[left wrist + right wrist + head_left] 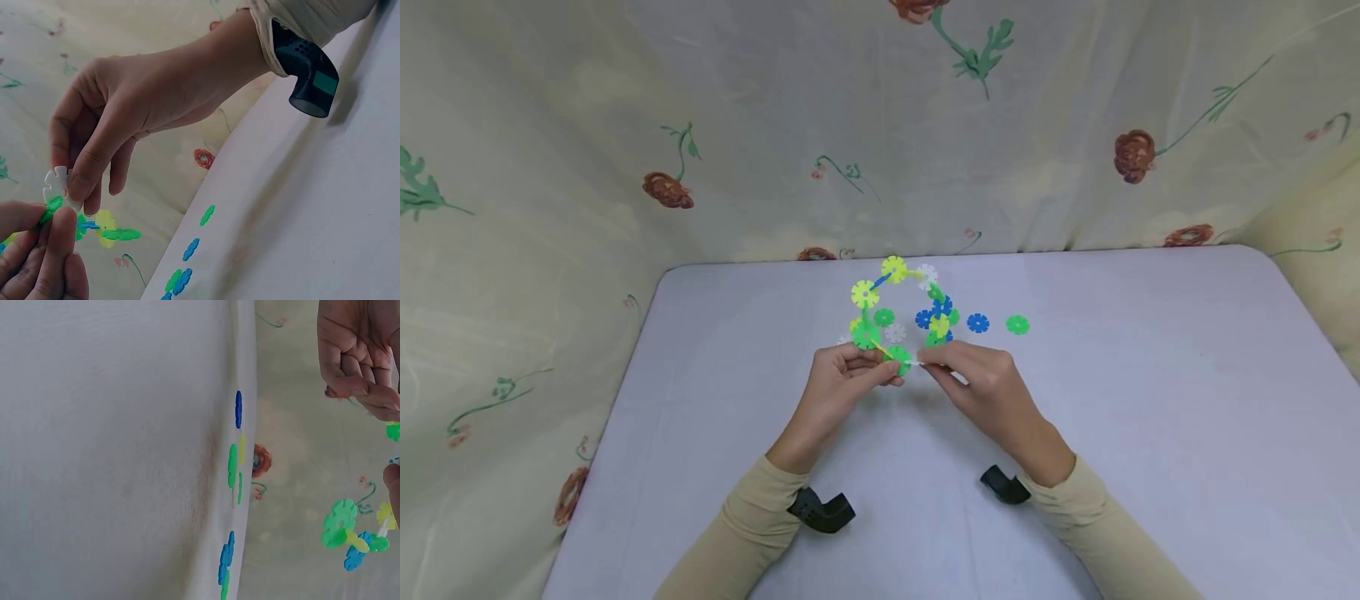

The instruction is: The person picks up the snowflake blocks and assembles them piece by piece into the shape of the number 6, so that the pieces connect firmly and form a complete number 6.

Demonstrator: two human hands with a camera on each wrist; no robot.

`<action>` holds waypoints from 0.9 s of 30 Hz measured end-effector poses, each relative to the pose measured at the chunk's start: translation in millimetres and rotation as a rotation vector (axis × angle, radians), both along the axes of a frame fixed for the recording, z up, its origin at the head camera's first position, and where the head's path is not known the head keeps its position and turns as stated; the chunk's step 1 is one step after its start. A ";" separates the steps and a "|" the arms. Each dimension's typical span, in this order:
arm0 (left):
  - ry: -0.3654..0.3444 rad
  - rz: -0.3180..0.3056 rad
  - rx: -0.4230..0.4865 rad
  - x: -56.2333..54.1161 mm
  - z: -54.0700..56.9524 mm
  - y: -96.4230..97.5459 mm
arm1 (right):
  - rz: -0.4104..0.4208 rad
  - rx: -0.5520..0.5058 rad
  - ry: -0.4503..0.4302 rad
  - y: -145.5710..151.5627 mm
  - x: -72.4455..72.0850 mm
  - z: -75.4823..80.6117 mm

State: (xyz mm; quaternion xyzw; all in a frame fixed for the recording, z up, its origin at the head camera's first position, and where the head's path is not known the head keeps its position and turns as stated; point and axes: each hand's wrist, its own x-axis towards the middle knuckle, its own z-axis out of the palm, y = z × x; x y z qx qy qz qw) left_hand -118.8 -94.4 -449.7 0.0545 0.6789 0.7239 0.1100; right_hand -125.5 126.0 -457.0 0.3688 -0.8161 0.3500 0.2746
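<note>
A chain of notched plastic discs (pixel 865 294), yellow, blue, green and white, curves up in a ring above the table. My left hand (pixel 842 379) pinches a green notched disc (pixel 898 360) at the chain's near end. From the other side, my right hand (pixel 988 379) pinches a white notched disc (pixel 56 182) between thumb and fingers. In the left wrist view the white disc meets the green disc (pixel 52 209); the fingers partly cover the joint. More linked discs (pixel 340 524) hang at the right of the right wrist view.
Loose notched discs lie on the pale table (pixel 1150 375) behind the hands, among them a blue disc (pixel 977 322) and a green disc (pixel 1017 324). A flowered cloth (pixel 1037 125) rises at the table's back and left. Black wrist mounts (pixel 823 510) sit at both sleeves.
</note>
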 end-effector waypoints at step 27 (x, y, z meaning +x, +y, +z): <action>0.010 0.072 0.016 -3.7 5.2 -5.4 | -0.361 0.097 -0.865 17.6 -56.8 -28.3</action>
